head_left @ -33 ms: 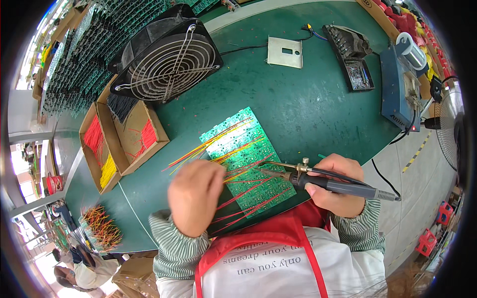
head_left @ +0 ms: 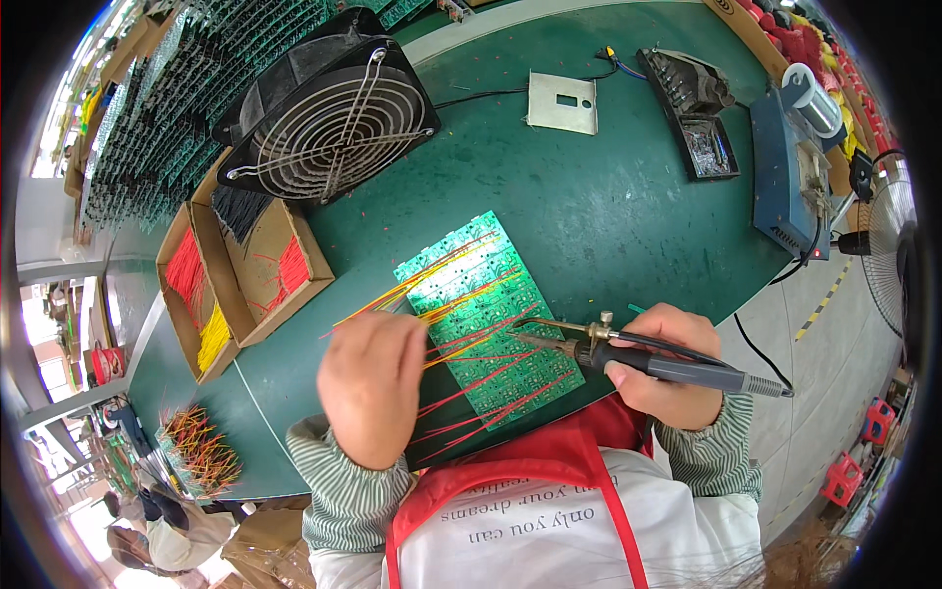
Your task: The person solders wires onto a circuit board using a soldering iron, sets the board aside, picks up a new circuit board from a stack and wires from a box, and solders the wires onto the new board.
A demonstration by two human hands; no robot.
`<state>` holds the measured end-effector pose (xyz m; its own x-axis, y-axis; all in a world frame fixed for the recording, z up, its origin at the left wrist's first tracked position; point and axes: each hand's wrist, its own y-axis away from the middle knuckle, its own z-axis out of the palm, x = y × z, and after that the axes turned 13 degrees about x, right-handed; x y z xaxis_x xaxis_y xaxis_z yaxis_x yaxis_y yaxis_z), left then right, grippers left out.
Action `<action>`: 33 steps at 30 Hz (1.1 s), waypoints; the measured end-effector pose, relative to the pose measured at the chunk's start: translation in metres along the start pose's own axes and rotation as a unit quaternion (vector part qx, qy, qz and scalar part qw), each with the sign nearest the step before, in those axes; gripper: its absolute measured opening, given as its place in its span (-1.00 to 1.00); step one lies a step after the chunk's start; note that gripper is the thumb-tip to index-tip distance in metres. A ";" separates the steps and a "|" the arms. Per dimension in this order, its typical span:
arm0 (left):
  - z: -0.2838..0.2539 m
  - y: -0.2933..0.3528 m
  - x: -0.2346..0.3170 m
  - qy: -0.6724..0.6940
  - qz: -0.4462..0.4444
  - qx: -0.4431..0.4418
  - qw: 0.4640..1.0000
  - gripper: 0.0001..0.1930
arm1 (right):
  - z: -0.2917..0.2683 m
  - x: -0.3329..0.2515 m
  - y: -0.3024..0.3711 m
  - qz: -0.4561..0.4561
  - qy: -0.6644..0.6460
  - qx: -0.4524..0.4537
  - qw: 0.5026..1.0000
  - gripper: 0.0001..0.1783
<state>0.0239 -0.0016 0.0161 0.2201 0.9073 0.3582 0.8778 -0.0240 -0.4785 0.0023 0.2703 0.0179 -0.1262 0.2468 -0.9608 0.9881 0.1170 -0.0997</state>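
Note:
A green circuit board panel (head_left: pixel 471 255) lies at an angle on the bench in front of me, with red and yellow wires (head_left: pixel 446 267) running across it and past its left edge. My right hand (head_left: pixel 672 368) is wrapped round a soldering iron (head_left: pixel 648 361) fitted with a thin solder feed tube (head_left: pixel 559 323). The iron's tip is over the middle of the panel; whether it touches cannot be made out. Beside the panel's left edge, my left hand (head_left: pixel 370 388) has its fingers bent and drawn together near the wire ends. What lies between those fingertips is hidden.
Cut red, yellow and black wires fill a divided cardboard box (head_left: pixel 287 312) at left. Behind it stands a black fan (head_left: pixel 339 133). A metal plate (head_left: pixel 562 103), a black tray (head_left: pixel 708 147) and a blue solder feeder (head_left: pixel 785 177) sit farther back. Wired boards (head_left: pixel 201 452) lie lower left.
My left hand has shifted slightly left, away from the panel. The right hand and the soldering iron are nearly where they were.

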 end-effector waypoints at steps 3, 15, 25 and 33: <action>0.000 0.001 0.014 0.079 -0.034 -0.048 0.995 -0.91 | -0.004 0.003 0.001 -0.008 0.024 0.006 1.000 -0.80; 0.034 0.000 0.024 0.156 -0.043 -0.137 0.977 -0.92 | -0.007 0.003 0.001 0.023 0.015 0.008 1.000 -0.78; 0.036 -0.001 0.020 0.160 -0.044 -0.138 0.976 -0.92 | -0.010 0.005 0.001 0.032 -0.006 0.030 0.999 -0.80; -0.035 0.012 -0.038 0.064 -0.059 -0.186 0.979 -0.93 | -0.012 0.008 0.004 0.054 -0.032 0.060 0.996 -0.78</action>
<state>0.0407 -0.0506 0.0249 0.1386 0.8537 0.5019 0.9892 -0.0950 -0.1115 0.0046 0.2841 0.0126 -0.0167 0.1885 -0.9819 0.9995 -0.0242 -0.0217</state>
